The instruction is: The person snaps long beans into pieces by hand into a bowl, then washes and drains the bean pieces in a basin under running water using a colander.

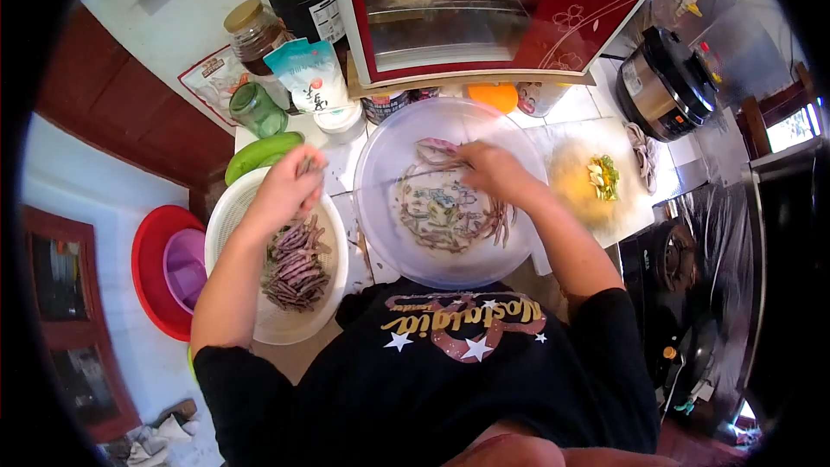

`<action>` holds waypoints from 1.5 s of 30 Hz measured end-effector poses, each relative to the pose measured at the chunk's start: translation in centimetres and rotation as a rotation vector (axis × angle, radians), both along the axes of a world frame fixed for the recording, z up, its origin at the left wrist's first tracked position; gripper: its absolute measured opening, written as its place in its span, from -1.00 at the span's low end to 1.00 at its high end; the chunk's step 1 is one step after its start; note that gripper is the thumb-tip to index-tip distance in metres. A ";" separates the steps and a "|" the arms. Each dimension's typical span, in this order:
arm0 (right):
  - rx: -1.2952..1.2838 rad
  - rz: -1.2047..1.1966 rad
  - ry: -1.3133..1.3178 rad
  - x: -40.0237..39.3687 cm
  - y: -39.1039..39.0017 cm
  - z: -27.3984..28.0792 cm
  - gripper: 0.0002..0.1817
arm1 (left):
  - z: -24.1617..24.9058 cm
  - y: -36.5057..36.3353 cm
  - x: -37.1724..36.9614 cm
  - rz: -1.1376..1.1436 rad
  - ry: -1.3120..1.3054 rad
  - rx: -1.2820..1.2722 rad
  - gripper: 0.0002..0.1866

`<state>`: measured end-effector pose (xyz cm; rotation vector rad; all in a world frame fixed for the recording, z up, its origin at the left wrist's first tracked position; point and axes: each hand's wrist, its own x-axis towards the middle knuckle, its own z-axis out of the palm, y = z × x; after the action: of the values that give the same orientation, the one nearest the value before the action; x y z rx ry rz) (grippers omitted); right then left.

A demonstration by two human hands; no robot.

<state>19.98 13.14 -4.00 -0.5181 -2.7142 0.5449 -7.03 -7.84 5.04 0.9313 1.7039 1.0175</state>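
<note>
My left hand is above the back part of a white colander, its fingers curled together; anything in them is too small to make out. Below it, a heap of purple string bean pods lies in the colander. My right hand reaches over a clear plastic basin, with its fingers closed on the end of a few mottled purple bean pods. More pods and small scraps lie around the basin's bottom.
Behind the colander are a green gourd-like vegetable, a green glass jar and a teal-white bag. A red-framed cabinet stands at the back. At right are a cutting board with chopped vegetables and a pressure cooker. Red basins stand left.
</note>
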 end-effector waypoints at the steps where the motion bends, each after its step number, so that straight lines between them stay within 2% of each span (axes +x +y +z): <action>1: -0.030 -0.201 -0.235 -0.4 0.4 1.3 -0.70 | -1.4 -1.6 -1.3 -0.095 0.223 -0.041 -0.85; 2: -0.035 -0.199 -0.232 -0.6 0.7 0.7 -0.70 | -2.6 -2.9 -1.9 -0.194 0.448 -0.086 -0.82; 3: 0.008 -0.249 -0.337 -0.7 1.2 -0.4 -0.74 | -2.4 -4.1 -1.3 -0.193 0.453 -0.089 -0.82; 4: 0.054 -0.300 -0.442 -0.7 1.7 -1.7 -0.78 | -1.9 -5.4 -0.6 -0.324 0.646 -0.122 -0.81; 5: 0.136 -0.274 -0.420 -0.6 2.5 -3.2 -0.77 | -1.4 -5.9 -0.1 -0.453 0.837 -0.152 -0.80; 6: 0.142 -0.271 -0.420 -0.8 2.2 -2.1 -0.77 | -0.8 -5.8 0.2 -0.447 0.837 -0.149 -0.80; 8: -0.011 -0.220 -0.395 -1.1 0.9 1.7 -0.81 | -0.1 -5.8 0.8 -0.369 1.205 -0.102 -0.63; 9: -0.008 -0.217 -0.400 -1.0 0.8 2.8 -0.81 | -0.2 -5.3 0.8 -0.294 1.250 0.102 -0.68; 10: -0.097 -0.232 -0.269 -0.5 1.0 3.8 -0.83 | 0.0 -4.6 1.3 -0.291 1.243 0.106 -0.68; 11: -0.181 -0.247 -0.136 0.1 1.1 4.9 -0.83 | 0.4 -3.8 2.3 -0.196 0.871 0.112 -0.71; 12: -0.172 -0.249 -0.141 0.6 1.1 6.2 -0.83 | 0.9 -2.8 3.3 -0.104 0.499 0.119 -0.73; 13: -0.292 -0.253 -0.021 1.1 1.0 7.6 -0.83 | 1.5 -1.6 4.6 -0.137 0.336 0.159 -0.78; 15: -0.521 -0.260 0.162 1.8 0.6 9.5 -0.79 | -0.2 1.2 5.7 -0.276 0.162 0.214 -0.77; 16: -0.512 -0.265 0.167 2.1 0.6 10.0 -0.79 | 0.0 2.8 6.7 -0.328 0.129 0.240 -0.76; 17: -0.628 -0.262 0.190 2.4 0.6 10.4 -0.80 | 0.3 4.2 7.8 -0.381 0.097 0.263 -0.75; 20: -0.846 -0.283 0.293 3.1 -0.2 11.0 -0.81 | -1.9 7.8 10.9 -0.487 0.119 0.355 -0.71; 21: -0.952 -0.300 0.364 3.2 -0.4 11.1 -0.83 | -1.6 8.4 11.9 -0.518 -0.055 0.171 -0.71; 22: -0.953 -0.304 0.369 3.3 -0.4 10.9 -0.83 | -1.5 8.8 12.6 -0.543 -0.228 -0.018 -0.70; 23: -0.950 -0.312 0.414 3.5 -0.4 10.6 -0.82 | -1.6 9.1 12.9 -0.547 -0.229 -0.024 -0.70; 25: -0.954 -0.320 0.458 3.6 -0.6 10.2 -0.82 | -2.2 9.8 13.2 -0.618 -0.459 -0.112 -0.70; 29: -0.996 -0.319 0.497 3.6 -0.7 10.1 -0.82 | -2.6 10.0 13.1 -0.651 -0.470 -0.072 -0.72; 31: -0.985 -0.316 0.504 3.6 -0.5 10.1 -0.81 | -1.6 9.5 13.0 -0.561 -0.347 -0.169 -0.73; 36: -0.855 -0.312 0.559 3.6 -0.2 10.0 -0.81 | -2.2 8.5 11.9 -0.566 -0.282 -0.223 -0.76; 38: -0.898 -0.355 0.593 3.8 0.2 9.7 -0.82 | -2.9 8.3 11.9 -0.532 -0.108 0.001 -0.76; 39: -0.941 -0.397 0.629 3.9 0.5 9.6 -0.83 | -2.7 8.0 12.1 -0.538 -0.097 0.008 -0.76; 40: -0.928 -0.396 0.645 4.1 0.9 9.4 -0.83 | -2.3 7.7 12.5 -0.451 -0.054 0.114 -0.76; 41: -1.100 -0.383 0.715 4.5 1.1 9.0 -0.84 | -2.0 7.5 12.8 -0.368 -0.012 0.222 -0.77; 42: -1.272 -0.365 0.782 4.8 1.3 8.7 -0.86 | -2.0 7.5 13.0 -0.382 -0.002 0.234 -0.77; 45: -1.284 -0.338 0.837 5.2 1.0 8.3 -0.88 | -2.3 7.6 12.9 -0.329 0.039 0.262 -0.80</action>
<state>25.20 14.16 4.31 -0.7469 -1.2005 1.8463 5.87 -0.26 2.79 1.3582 1.4069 1.0166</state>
